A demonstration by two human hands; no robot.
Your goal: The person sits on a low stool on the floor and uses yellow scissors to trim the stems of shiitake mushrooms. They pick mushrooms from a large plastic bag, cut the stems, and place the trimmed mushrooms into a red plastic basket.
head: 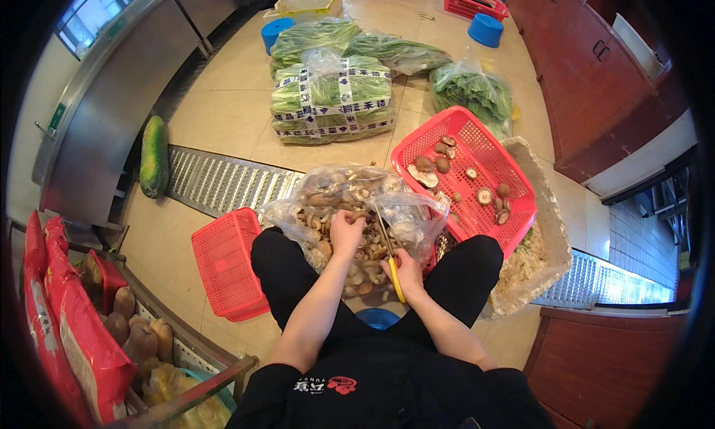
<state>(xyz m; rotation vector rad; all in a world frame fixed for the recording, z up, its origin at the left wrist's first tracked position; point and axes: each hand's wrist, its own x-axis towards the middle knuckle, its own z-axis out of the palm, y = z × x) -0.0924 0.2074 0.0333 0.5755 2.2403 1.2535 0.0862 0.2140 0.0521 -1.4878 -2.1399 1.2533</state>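
Note:
A clear plastic bag [335,189] full of mushrooms lies open on the floor between my knees. Over its mouth, my left hand [347,233] pinches what looks like a brown mushroom [361,214], partly covered by the fingers. My right hand [408,272] grips a pair of scissors [395,278] by yellow handles. The blades point away from me and look nearly closed, just right of the left hand. Loose mushrooms [366,258] fill the bag below both hands. To the right, a tilted red plastic basket [522,189] holds several shiitake mushrooms [485,195], some showing pale undersides.
A foam box [544,250] with pale scraps sits under the basket. Another red basket [226,267] stands by my left knee. Bagged leafy greens [335,99] lie ahead. A metal drain grate [229,177] and large green gourd [154,158] are left, near a squash rack [212,379].

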